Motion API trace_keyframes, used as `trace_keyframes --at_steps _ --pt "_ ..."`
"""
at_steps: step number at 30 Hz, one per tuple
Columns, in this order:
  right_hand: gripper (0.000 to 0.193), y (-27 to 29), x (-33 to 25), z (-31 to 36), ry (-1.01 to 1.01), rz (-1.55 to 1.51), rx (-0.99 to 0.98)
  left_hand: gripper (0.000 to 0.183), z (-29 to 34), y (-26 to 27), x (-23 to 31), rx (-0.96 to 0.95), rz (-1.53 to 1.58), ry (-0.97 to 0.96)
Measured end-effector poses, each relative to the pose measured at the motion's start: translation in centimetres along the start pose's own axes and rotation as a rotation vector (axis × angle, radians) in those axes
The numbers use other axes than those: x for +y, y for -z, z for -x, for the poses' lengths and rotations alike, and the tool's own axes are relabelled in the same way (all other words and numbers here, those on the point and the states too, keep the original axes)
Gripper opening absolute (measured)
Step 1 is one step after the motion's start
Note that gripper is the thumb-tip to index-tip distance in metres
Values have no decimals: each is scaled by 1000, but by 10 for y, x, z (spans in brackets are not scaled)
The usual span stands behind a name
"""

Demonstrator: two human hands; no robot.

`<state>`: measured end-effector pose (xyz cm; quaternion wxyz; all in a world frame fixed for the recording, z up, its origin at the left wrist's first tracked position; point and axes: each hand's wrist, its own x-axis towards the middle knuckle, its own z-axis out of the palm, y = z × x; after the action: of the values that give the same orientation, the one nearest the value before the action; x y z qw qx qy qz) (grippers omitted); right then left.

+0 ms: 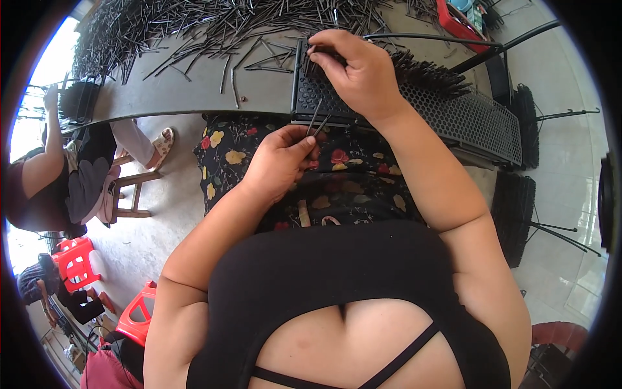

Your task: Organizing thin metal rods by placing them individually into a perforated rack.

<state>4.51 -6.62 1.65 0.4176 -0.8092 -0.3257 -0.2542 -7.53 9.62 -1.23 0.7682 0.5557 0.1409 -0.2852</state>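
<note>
My left hand (280, 161) is closed, with a few thin dark sticks (315, 118) pinched between thumb and fingers, just in front of the table edge. Beyond it a long black perforated rack (476, 120) lies along the table. Over the rack's left end is my right hand (364, 74), its thumb and fingertips brought together. Something dark and thin seems to be between them, but it is too small to name. A dense row of dark sticks (431, 74) stands up from the rack, partly hidden by my right hand and wrist.
A heap of similar sticks (220, 23) spreads over the back of the grey table (175, 94). A red tray (447, 19) stands far right, near black metal bars (512, 47). Other people (48, 175) sit at left, near a wooden stool (134, 194) and red plastic stools (139, 314).
</note>
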Motion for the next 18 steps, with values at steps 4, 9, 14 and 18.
trace_keyframes --at_steps 4,9,14,18 --pt "14 -6 22 -1 292 188 -37 15 1 -1 0 -5 12 -21" --pt "15 7 -19 14 30 55 12 15 5 3 -2 16 148 -128" --pt "43 10 -46 40 -612 -665 -163 19 5 -2 2 5 269 -228" --pt "32 16 -44 29 -666 -712 -228 23 4 -2 5 -111 156 -228"
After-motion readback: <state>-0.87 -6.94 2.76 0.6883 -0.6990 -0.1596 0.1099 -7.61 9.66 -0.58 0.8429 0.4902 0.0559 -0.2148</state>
